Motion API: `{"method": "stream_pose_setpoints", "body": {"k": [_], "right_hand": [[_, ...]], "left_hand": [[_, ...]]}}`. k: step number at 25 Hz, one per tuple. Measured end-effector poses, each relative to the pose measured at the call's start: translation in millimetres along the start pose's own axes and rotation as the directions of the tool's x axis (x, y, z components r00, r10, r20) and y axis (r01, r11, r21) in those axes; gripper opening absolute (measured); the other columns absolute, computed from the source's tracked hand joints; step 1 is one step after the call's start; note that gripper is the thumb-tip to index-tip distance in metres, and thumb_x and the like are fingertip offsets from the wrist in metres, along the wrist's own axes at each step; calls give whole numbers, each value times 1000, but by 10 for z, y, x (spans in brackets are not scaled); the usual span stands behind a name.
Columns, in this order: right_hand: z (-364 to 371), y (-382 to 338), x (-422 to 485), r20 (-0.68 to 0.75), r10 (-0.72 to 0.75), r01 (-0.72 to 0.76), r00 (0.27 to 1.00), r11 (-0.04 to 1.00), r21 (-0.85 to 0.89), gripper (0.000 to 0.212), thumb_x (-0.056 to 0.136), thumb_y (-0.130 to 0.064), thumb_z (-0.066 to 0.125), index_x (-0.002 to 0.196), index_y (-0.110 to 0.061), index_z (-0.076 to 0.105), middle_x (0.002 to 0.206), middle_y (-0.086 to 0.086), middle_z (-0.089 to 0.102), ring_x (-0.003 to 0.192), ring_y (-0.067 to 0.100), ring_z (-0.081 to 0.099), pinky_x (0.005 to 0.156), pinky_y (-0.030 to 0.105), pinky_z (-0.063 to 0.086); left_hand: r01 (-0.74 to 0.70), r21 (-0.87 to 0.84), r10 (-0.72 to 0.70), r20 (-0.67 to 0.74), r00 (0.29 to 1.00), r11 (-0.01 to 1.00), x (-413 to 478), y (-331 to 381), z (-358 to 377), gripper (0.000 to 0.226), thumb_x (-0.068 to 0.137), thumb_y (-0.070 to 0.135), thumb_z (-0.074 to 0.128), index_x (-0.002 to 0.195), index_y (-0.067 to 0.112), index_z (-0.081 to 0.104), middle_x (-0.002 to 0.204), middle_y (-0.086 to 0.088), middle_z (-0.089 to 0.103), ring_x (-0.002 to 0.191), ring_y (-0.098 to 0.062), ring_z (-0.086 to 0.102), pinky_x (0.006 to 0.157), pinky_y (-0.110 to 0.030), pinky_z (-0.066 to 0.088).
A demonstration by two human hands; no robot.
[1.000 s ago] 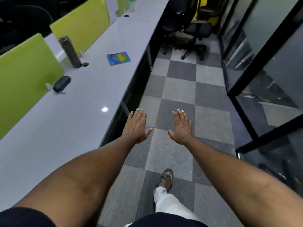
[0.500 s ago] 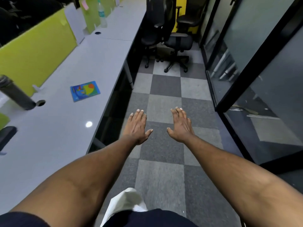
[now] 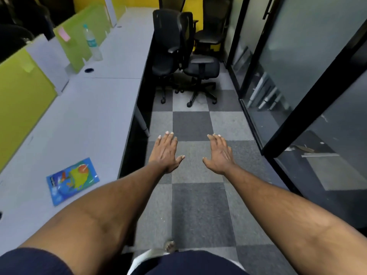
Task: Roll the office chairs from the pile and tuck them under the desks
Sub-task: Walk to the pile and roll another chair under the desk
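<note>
- The left hand (image 3: 165,153) reaches forward on a bare arm, palm down, fingers straight and close together, thumb out. It holds nothing and hangs over the floor just off the aisle edge of the long pale grey desk (image 3: 89,120).
- The right hand (image 3: 219,155) is held out the same way, flat and wide, thumb spread, empty. It is farther out from the desk than the left hand and apart from it.
- The black office chairs (image 3: 178,56) stand bunched together on castors at the far end of the aisle, well ahead of both hands. The leftmost one is just beside the desk's edge.
- The grey checked carpet-tile floor (image 3: 198,205) runs along the desk's open side, between the desk and a dark-framed frosted glass wall (image 3: 309,66).
- A thin blue book with a brightly coloured cover (image 3: 72,180) lies flat on the near part of the desk, close to the left forearm.
- A clear plastic water bottle (image 3: 92,44) stands upright farther along the desk, against the lime-green divider panels (image 3: 23,92) lining the desk's back edge.
- A pink sticky note (image 3: 64,33) is stuck on the divider beside the bottle.
- A round black cable hole (image 3: 89,70) sits in the desk top, on the near side of the bottle.
- A sandalled foot (image 3: 170,246) is on the floor, beside the desk's near end.
</note>
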State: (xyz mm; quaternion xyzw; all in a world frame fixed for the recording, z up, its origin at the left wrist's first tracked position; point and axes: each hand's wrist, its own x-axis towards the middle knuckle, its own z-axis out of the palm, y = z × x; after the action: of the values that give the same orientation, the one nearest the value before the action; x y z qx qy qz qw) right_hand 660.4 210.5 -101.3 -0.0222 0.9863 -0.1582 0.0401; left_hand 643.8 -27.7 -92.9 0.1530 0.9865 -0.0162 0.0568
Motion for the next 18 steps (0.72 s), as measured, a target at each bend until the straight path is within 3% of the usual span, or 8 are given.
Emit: {"method": "stream_pose_setpoints", "body": {"k": [11, 18], "right_hand": [[-181, 391, 2636, -19, -8, 8, 1000, 1000, -14, 97, 90, -41, 70, 165, -21, 12, 171, 5, 11, 159, 26, 6, 123, 53, 27], [-458, 785, 4755, 50, -55, 56, 997, 998, -20, 96, 92, -43, 68, 165, -20, 10, 172, 7, 9, 159, 27, 5, 124, 54, 26]], "left_hand": [[-72, -8, 72, 13, 997, 997, 2717, -615, -204, 89, 105, 66, 31, 168, 8, 7, 176, -13, -2, 162, -27, -10, 131, -48, 0], [10, -12, -10, 2, 1000, 1000, 4709, -807, -493, 87, 106, 66, 28, 167, 8, 7, 176, -13, -3, 162, -26, -11, 131, -47, -4]]}}
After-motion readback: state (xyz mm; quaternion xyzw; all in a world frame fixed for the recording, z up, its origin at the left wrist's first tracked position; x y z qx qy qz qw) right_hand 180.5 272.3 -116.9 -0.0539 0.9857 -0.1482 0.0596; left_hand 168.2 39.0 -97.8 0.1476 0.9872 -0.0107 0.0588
